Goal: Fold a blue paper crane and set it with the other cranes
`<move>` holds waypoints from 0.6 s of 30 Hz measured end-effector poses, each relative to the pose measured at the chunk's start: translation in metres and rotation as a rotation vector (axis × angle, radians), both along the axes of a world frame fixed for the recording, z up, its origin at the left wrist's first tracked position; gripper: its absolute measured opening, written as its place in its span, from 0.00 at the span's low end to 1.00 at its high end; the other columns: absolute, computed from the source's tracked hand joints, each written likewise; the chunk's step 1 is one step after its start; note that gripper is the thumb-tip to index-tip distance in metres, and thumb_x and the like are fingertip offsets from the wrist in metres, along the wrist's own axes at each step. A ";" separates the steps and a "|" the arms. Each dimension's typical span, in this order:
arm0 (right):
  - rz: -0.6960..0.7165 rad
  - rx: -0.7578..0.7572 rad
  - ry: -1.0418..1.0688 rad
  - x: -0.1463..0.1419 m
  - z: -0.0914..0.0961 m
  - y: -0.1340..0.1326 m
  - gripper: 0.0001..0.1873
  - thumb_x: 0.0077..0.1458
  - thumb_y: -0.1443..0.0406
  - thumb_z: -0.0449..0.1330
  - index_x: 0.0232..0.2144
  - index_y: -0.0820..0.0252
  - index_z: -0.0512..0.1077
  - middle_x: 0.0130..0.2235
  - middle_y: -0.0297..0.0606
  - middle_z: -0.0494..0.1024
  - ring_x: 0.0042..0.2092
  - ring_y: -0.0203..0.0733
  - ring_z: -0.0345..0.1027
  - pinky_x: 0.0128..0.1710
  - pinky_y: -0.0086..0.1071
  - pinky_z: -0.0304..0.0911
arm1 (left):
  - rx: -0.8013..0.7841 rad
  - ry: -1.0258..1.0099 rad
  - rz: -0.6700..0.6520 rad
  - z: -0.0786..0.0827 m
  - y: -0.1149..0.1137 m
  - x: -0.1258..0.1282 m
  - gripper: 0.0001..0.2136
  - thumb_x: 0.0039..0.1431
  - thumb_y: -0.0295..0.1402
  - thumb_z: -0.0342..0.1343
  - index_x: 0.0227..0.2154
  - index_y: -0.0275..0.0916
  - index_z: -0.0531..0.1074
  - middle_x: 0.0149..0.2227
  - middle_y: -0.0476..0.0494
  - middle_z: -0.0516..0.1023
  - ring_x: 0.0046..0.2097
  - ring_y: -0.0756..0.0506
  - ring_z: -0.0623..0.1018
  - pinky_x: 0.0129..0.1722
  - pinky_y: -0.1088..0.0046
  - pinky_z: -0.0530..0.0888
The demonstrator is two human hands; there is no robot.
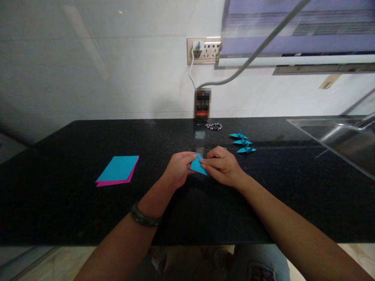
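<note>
A small folded piece of blue origami paper point(198, 165) is held between my two hands, just over the dark countertop. My left hand point(179, 166) pinches its left side, thumb on top. From the right, the fingertips of my right hand point(222, 165) press on the paper's right edge. The paper has a pointed, triangular outline; its finer folds are partly covered by my fingers. Beyond my right hand stand several folded blue paper cranes point(243, 143) in a short row. To the left lies a stack of square paper point(118, 168), blue on top with pink beneath.
On the black countertop point(58, 203), a beaded bracelet point(213, 127) lies near the wall beside a blurred-out upright object point(202, 104). A steel sink point(345, 136) is set in at the right. A power socket point(205, 50) with a plugged-in cable is on the wall.
</note>
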State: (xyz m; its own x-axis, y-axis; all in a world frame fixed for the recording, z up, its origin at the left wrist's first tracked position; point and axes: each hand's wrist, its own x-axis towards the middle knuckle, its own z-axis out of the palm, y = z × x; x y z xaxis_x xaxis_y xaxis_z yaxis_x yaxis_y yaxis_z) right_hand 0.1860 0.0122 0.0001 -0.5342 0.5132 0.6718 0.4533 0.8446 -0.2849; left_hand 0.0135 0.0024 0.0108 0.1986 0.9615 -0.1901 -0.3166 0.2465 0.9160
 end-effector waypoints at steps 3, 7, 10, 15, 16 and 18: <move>0.010 -0.009 -0.006 0.000 0.000 0.000 0.10 0.50 0.64 0.55 0.35 0.53 0.74 0.31 0.38 0.70 0.34 0.38 0.61 0.34 0.34 0.57 | -0.006 -0.010 0.004 0.000 0.000 0.001 0.07 0.45 0.31 0.55 0.27 0.32 0.72 0.21 0.48 0.70 0.23 0.51 0.70 0.23 0.74 0.69; 0.015 -0.016 -0.018 -0.001 0.001 -0.001 0.09 0.50 0.64 0.55 0.34 0.54 0.74 0.31 0.38 0.70 0.34 0.38 0.61 0.34 0.34 0.57 | 0.041 0.027 -0.011 -0.002 -0.001 0.003 0.09 0.43 0.35 0.58 0.24 0.32 0.71 0.20 0.49 0.70 0.22 0.53 0.68 0.22 0.77 0.67; 0.019 -0.073 0.031 -0.005 0.001 -0.004 0.09 0.50 0.64 0.55 0.34 0.55 0.73 0.31 0.38 0.70 0.34 0.39 0.62 0.35 0.34 0.58 | 0.089 0.073 0.028 -0.004 -0.001 0.004 0.10 0.40 0.34 0.61 0.24 0.32 0.71 0.21 0.49 0.71 0.22 0.54 0.68 0.22 0.78 0.66; -0.147 -0.395 0.299 -0.014 -0.002 -0.009 0.11 0.52 0.60 0.53 0.36 0.60 0.68 0.29 0.36 0.69 0.28 0.34 0.61 0.26 0.29 0.58 | 0.125 0.073 0.121 -0.004 0.000 0.002 0.11 0.41 0.35 0.62 0.27 0.33 0.71 0.24 0.48 0.73 0.26 0.52 0.72 0.27 0.75 0.69; -0.166 -0.438 0.302 -0.015 -0.002 -0.009 0.12 0.51 0.59 0.54 0.35 0.60 0.68 0.28 0.35 0.68 0.27 0.34 0.61 0.25 0.28 0.57 | 0.133 0.076 0.127 -0.003 0.001 0.002 0.11 0.41 0.35 0.62 0.28 0.33 0.71 0.24 0.48 0.73 0.27 0.52 0.72 0.28 0.74 0.69; -0.158 -0.470 0.263 -0.016 -0.003 -0.009 0.11 0.50 0.58 0.55 0.31 0.60 0.68 0.26 0.34 0.67 0.26 0.33 0.59 0.25 0.27 0.55 | 0.143 0.084 0.135 -0.003 0.001 0.001 0.12 0.40 0.35 0.62 0.28 0.33 0.72 0.25 0.48 0.73 0.27 0.52 0.72 0.28 0.75 0.69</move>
State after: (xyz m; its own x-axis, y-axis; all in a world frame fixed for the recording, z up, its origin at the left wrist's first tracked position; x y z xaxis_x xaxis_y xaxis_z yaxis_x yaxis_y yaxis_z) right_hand 0.1696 0.0032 -0.0027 -0.2718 0.8497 0.4518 0.4273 0.5272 -0.7345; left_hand 0.0147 0.0036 0.0074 0.0550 0.9966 -0.0607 -0.2590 0.0730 0.9631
